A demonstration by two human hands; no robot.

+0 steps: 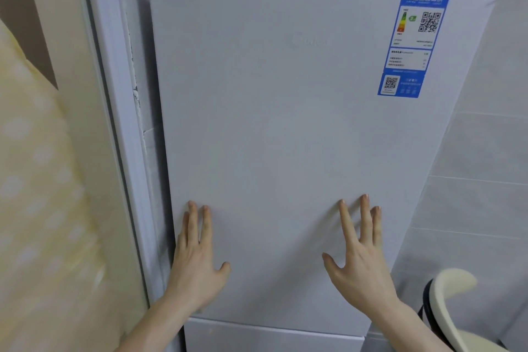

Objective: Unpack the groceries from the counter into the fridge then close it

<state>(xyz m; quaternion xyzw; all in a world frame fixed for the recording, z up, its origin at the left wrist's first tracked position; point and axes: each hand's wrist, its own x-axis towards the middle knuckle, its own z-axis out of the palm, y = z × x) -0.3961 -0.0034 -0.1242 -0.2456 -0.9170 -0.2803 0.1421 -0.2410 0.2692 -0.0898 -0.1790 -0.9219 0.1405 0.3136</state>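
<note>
Grey-tiled walls are framing the plain white fridge door (285, 123), where left hand (197, 263) and right hand (363, 263), fingers flat and spread at lower centre, are pressing, probably to seal it.

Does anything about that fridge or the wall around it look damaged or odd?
Yes: the white sealant strip between the fridge door and the frame on its left looks cracked and ragged, with a break lower down. Otherwise both hands, left and right, press flat on the door.

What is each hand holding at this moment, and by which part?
Nothing is held. The left hand and the right hand lie flat, fingers straight, against the lower part of the fridge door.
</note>
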